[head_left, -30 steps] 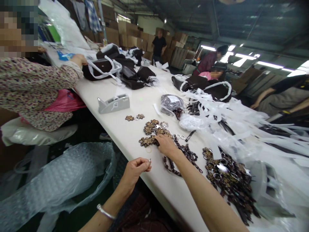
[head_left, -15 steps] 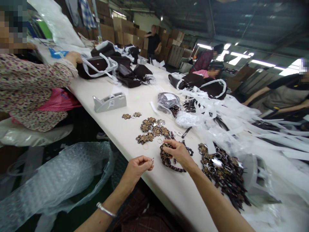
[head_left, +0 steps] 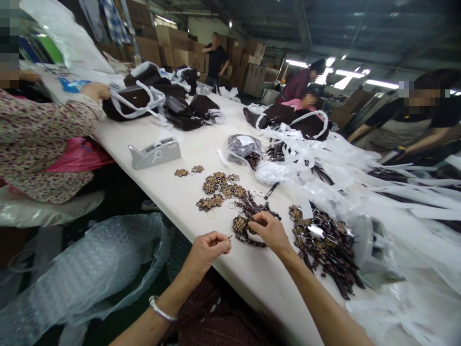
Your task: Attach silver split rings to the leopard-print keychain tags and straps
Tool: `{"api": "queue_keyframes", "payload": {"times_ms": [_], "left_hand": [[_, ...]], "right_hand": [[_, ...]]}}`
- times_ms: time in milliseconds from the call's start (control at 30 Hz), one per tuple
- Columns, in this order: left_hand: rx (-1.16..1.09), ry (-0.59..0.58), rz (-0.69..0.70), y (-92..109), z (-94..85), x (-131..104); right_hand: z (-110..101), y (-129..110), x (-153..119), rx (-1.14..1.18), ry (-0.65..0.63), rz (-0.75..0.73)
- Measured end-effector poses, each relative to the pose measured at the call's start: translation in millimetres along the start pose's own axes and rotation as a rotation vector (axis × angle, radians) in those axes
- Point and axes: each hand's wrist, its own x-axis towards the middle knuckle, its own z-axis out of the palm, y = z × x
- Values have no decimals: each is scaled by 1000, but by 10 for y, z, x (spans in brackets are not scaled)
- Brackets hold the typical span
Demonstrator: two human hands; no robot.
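Observation:
My left hand (head_left: pixel 212 244) is held at the table's near edge, thumb and forefinger pinched on a small metal piece (head_left: pixel 230 238) too tiny to name. To its right, my right hand (head_left: pixel 268 229) has its fingers closed at a leopard-print flower charm (head_left: pixel 240 224) that lies on a heap of dark beaded cords. Whether the fingertips grip the charm or only touch it, I cannot tell. Beyond the hands lie several more leopard-print flower charms (head_left: pixel 216 183) with metal rings. A bigger pile of charms with dark tassels (head_left: pixel 326 245) is right of my right hand.
A grey tape dispenser (head_left: pixel 154 153) stands at the left table edge, another dispenser-like grey object (head_left: pixel 370 250) at the right. Dark bags (head_left: pixel 133 101) and white strips (head_left: pixel 306 144) cover the far table. A co-worker's sleeve (head_left: pixel 43 129) is at left; bubble wrap (head_left: pixel 93 264) hangs below.
The view has shifted slightly to the right. My right hand has drawn its fingers together at the charm, and dark beaded strands now show spread behind it. My left hand keeps its pinch.

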Motion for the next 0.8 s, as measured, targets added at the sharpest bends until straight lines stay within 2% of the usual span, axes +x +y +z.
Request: {"api": "queue_keyframes", "payload": {"times_ms": [133,233,367,467,533,667,800], "left_hand": [[56,-33,32,28,39,1],[54,-53,23,42,93,4],[51,-55,2,45,146,6],[48,-71,10,50,148,2],[62,-76,15,68,150,-4],[122,-84,31,125,191,-28],[187,-100,85,160,246,-61]], "right_hand": [[-66,-71,-119,149,-30,60],[-65,0,-125,154,-52,92],[-56,162,-85,82,4,77],[-90,179,-125,126,33,98],[-124,122,-192,294,-31,166],[-168,-67,-359,718,-239,321],[-169,-231,-494,866,-337,384]]}}
